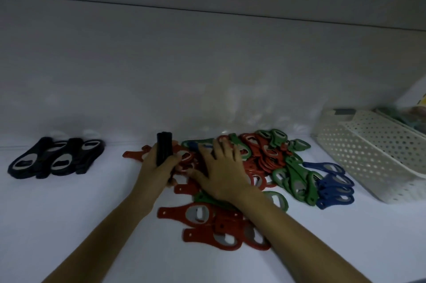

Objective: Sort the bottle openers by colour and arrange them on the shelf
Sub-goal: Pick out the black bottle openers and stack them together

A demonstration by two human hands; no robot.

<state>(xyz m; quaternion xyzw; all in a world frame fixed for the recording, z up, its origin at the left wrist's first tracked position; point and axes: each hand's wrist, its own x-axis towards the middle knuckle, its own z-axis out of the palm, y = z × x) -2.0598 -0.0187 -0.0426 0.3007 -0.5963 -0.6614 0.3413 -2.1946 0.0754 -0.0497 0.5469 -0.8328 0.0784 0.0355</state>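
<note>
Red bottle openers (198, 212) are lying nearest us, overlapping at the front of the white shelf (92, 213), partly under our right forearm. Behind them a mixed pile (260, 158) of red and green openers is spreading toward the back wall. We are gripping a black stack (163, 147) of openers upright in our left hand (156, 167), fingers curled round it, at the pile's left edge. Our right hand (223, 172) is resting flat on the pile, fingers spread, grasping nothing. Blue openers (334, 188) are clustering at the pile's right side. A black group (57, 158) is lying well apart on the left. A white perforated basket (359, 151) is standing at the right.
</note>
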